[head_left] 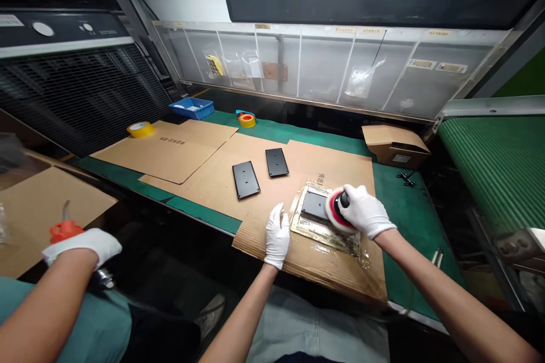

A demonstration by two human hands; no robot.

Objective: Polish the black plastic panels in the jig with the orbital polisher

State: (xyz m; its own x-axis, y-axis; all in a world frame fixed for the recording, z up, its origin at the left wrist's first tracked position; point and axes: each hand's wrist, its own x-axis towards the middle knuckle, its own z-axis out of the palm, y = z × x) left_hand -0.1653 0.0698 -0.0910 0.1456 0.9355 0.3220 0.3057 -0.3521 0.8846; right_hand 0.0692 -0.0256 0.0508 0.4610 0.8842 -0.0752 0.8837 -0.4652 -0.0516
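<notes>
My right hand, in a white glove, is closed round the black knob of a red round polishing tool. The tool's pad rests on the right end of a black flat plate. That plate lies in a shiny, wet-looking metal frame on a sheet of cardboard. My left hand, also gloved, lies flat with fingers stretched on the cardboard just left of the frame. Two more black plates lie farther back on cardboard.
A co-worker's gloved hand reaches in at the lower left beside an orange-topped tool. Yellow tape roll, orange tape roll, blue tray and a small carton sit on the green bench. A green conveyor runs at right.
</notes>
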